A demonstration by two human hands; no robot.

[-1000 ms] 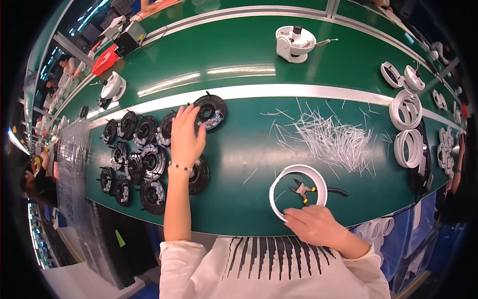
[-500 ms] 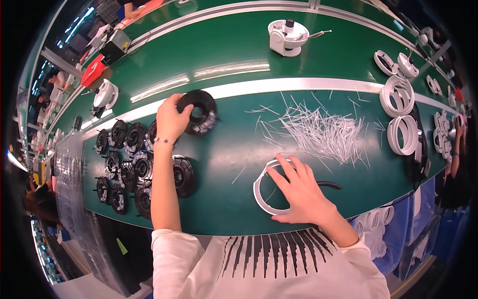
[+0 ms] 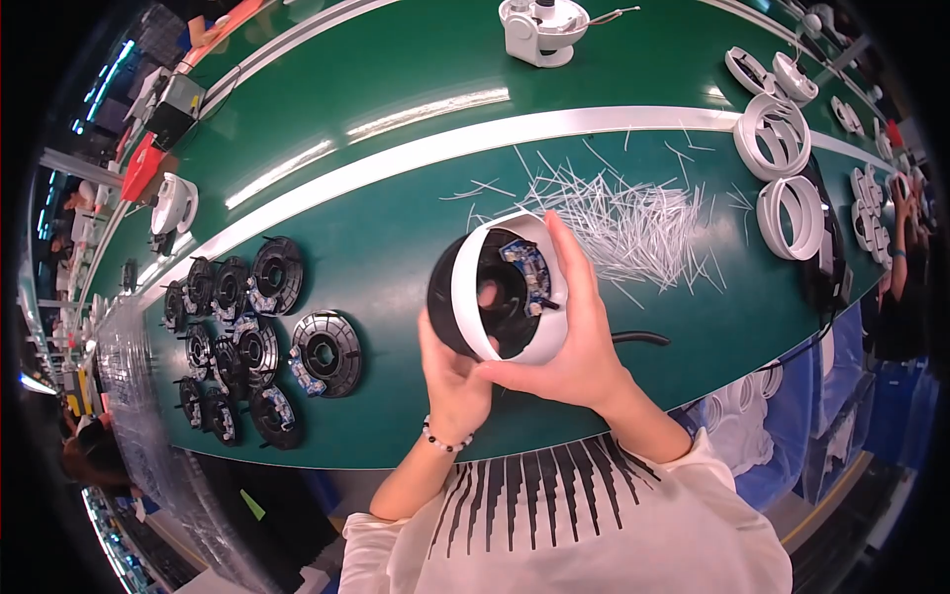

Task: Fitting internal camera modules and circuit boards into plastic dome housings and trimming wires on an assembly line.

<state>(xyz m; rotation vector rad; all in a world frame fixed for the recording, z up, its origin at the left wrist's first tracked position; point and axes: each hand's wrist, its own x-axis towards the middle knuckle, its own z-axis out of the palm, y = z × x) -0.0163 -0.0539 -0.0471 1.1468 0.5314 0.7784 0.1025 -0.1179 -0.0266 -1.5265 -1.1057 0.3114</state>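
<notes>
In front of me, above the green table [image 3: 416, 376], my right hand [image 3: 586, 351] grips a white plastic ring [image 3: 466, 287], thumb at its lower edge and fingers along its right side. My left hand [image 3: 455, 391] holds a round black disc [image 3: 441, 292] against the ring's left opening. Through the ring I see the disc's centre hole and a curved blue circuit board [image 3: 527, 269] on it. Whether the disc is seated in the ring, I cannot tell. Several similar black discs [image 3: 327, 353] lie on the left. A short black tube [image 3: 641, 339] rests beside my right hand.
A heap of thin white strips [image 3: 638, 226] lies beyond my hands. White rings [image 3: 790, 218] stand at the right. Past the pale rail [image 3: 396, 146] sit a white camera-like housing [image 3: 542, 35] and another white housing [image 3: 175, 204]. Co-workers are at both sides.
My left hand has brought the black disc from the left to the ring. My right hand has lifted the ring off the table and turned it. The whole view has shifted slightly.
</notes>
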